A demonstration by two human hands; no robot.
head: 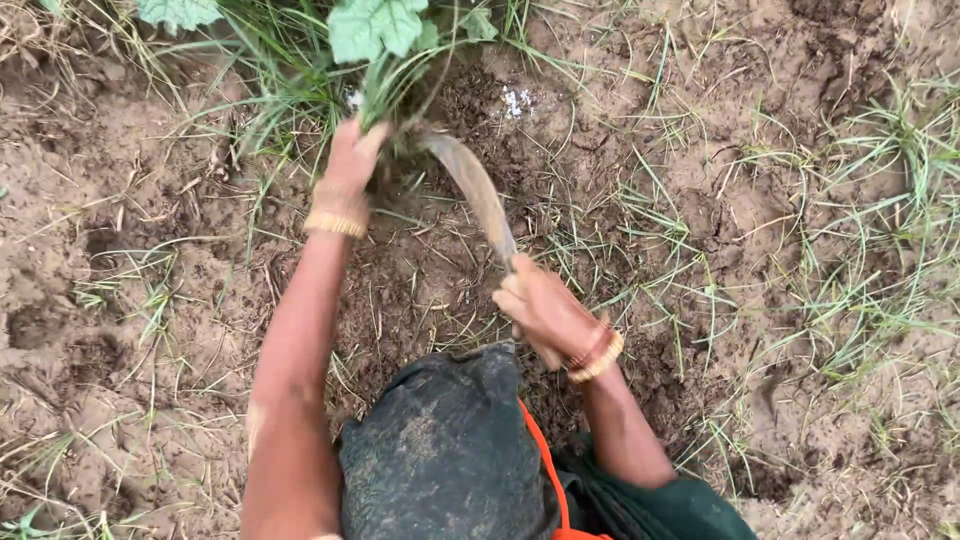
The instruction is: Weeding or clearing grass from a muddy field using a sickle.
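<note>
We've got our left hand (352, 152) bunched tight around a clump of grass (385, 95) at its base, right under some broad green leaves (378, 24). Our right hand (540, 308) is wrapped shut on the sickle (478, 190), blade tip touching the clump. Loose dirt (120, 300) all round, scraggly grass tufts (880, 200) off right, muddy dark cloth (445, 450) below.
</note>
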